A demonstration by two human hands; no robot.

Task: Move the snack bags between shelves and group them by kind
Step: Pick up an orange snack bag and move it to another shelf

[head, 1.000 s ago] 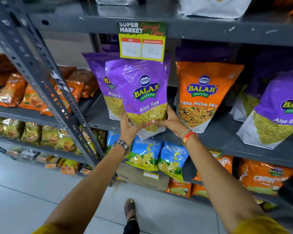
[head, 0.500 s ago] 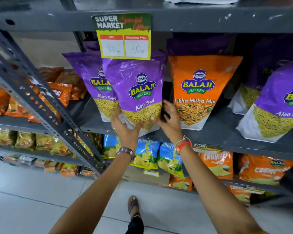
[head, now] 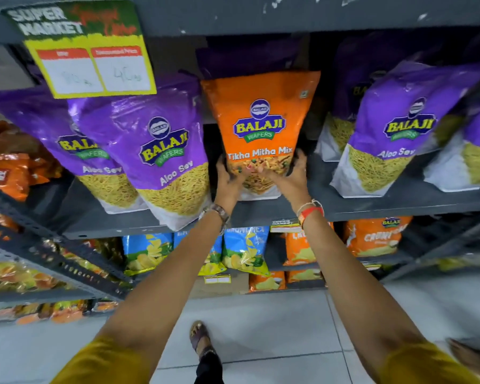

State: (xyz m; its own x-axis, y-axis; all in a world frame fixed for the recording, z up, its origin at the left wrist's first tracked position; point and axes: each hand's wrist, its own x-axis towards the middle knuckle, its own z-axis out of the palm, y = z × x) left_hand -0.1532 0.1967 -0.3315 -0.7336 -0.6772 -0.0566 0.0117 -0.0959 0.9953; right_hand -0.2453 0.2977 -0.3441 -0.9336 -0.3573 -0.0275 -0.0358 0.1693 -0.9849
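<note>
Both hands, left hand point(head: 229, 178) and right hand point(head: 290, 177), clamp our orange Tikha Mitha Mix bag point(head: 261, 128) low; top-heavy, it may tip onto neighbouring Aloo Sev bag point(head: 166, 162).

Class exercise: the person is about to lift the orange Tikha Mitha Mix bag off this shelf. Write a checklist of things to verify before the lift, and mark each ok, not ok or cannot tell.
1. Left hand on the orange Tikha Mitha Mix bag: ok.
2. Right hand on its other lower edge: ok.
3. Grip firm enough to lift: cannot tell.
4. Bag apart from the nearest Aloo Sev bag on its left: ok, a dark gap shows.
5. Bag top below the upper shelf: ok.
6. Orange bags on the lower shelf are the same kind: cannot tell, labels blurred.
</note>
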